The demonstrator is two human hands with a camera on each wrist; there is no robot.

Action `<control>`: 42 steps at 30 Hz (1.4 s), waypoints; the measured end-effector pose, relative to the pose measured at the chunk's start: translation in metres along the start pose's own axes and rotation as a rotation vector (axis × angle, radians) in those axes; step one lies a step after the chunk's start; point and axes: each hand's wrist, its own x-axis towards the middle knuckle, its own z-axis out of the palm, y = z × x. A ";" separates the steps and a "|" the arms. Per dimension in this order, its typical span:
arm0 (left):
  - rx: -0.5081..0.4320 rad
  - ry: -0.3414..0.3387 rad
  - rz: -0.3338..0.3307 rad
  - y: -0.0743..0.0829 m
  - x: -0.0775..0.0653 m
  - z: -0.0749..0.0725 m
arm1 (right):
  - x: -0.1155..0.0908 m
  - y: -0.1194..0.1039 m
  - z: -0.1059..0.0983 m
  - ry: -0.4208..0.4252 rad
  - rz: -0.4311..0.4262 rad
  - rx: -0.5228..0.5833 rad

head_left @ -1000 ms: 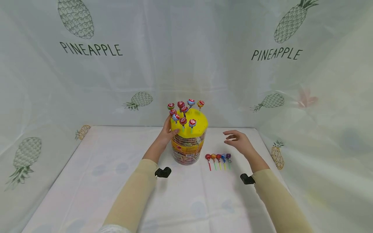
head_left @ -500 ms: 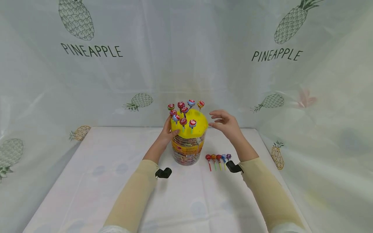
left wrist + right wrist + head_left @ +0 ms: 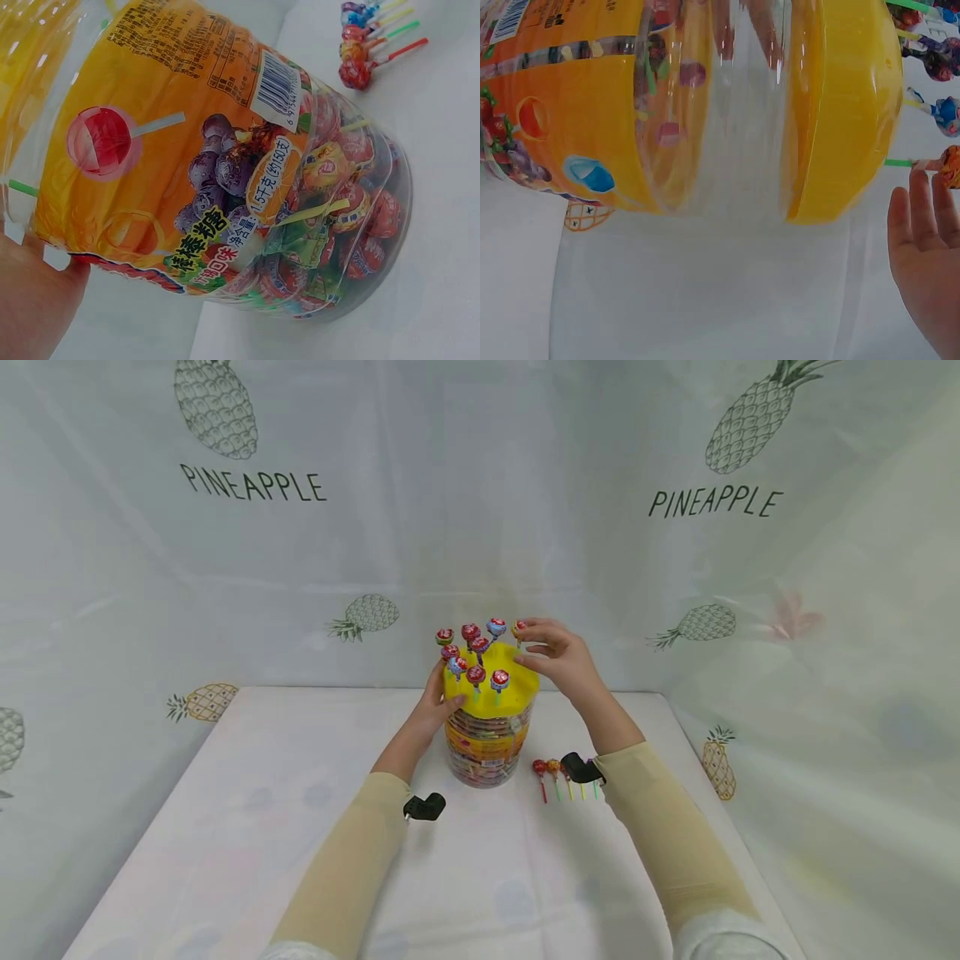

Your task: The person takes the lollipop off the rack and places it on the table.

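Observation:
A clear plastic jar (image 3: 489, 747) full of lollipops stands upright on the table; its orange label fills much of the left wrist view. Several wrapped lollipops stick up from the yellow lid (image 3: 521, 693). My left hand (image 3: 432, 703) grips the left side of the jar near the lid, thumb at the front and other fingers mostly hidden behind. My right hand (image 3: 564, 662) is at the lid's far right, fingertips at an orange-wrapped lollipop (image 3: 949, 166) with a green stick. Those fingers look fairly straight in the right wrist view, with the thumb out of sight there.
Right of the jar, a row of loose lollipops (image 3: 540, 767) lies on the white-covered table (image 3: 465, 868); my right wrist camera (image 3: 581, 768) hides part of it. A pineapple-printed curtain (image 3: 480, 510) hangs behind the table.
My right hand has moved left and away from me, from above the loose lollipops to the orange-wrapped lollipop on the lid. My left hand keeps its hold on the jar.

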 end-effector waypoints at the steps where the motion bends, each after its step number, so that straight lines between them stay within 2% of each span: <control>1: -0.003 0.001 0.003 0.000 0.000 0.000 | 0.000 0.000 0.001 -0.002 0.003 0.001; 9: -0.045 -0.019 0.048 -0.005 -0.004 0.002 | 0.000 -0.003 0.002 0.008 0.010 0.039; 17: -0.042 -0.020 0.059 -0.007 -0.004 0.002 | -0.003 -0.004 -0.004 0.061 -0.094 0.137; 21: -0.046 -0.027 0.064 -0.007 -0.001 0.001 | -0.009 -0.001 -0.010 0.075 -0.097 0.187; 26: -0.035 -0.031 0.064 -0.006 0.000 -0.001 | -0.018 0.007 -0.023 0.081 -0.071 0.199; 30: -0.041 -0.031 0.060 -0.004 0.001 -0.002 | -0.026 0.019 -0.037 0.088 -0.043 0.165; 42: -0.038 -0.039 0.023 -0.004 0.015 -0.010 | -0.068 0.066 -0.066 0.083 0.198 0.012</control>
